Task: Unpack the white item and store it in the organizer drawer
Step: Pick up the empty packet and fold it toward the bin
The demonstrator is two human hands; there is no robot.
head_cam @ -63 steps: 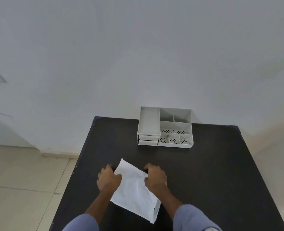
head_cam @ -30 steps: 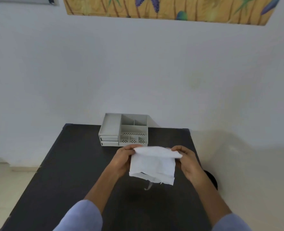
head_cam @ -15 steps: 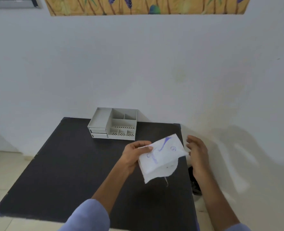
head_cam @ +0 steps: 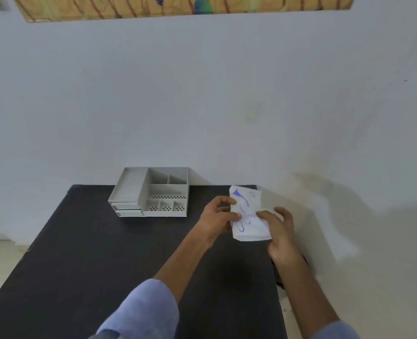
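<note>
I hold a white paper packet (head_cam: 247, 211) with blue print upright above the right edge of the black table (head_cam: 104, 253). My left hand (head_cam: 217, 216) pinches its left edge, and my right hand (head_cam: 279, 226) grips its lower right side. The grey organizer (head_cam: 153, 192) stands at the table's far edge, left of my hands, with open compartments on top and two shut drawers (head_cam: 126, 209) stacked at its front left. What the packet contains is hidden.
A white wall rises right behind the table, with a framed picture (head_cam: 178, 6) high up. The table's right edge lies under my right hand, with pale floor and a dark object (head_cam: 279, 275) beyond it.
The packet was lifted off the table and turned so its printed side faces me. My right hand, free half a second ago, has taken hold of it again. The view has shifted right.
</note>
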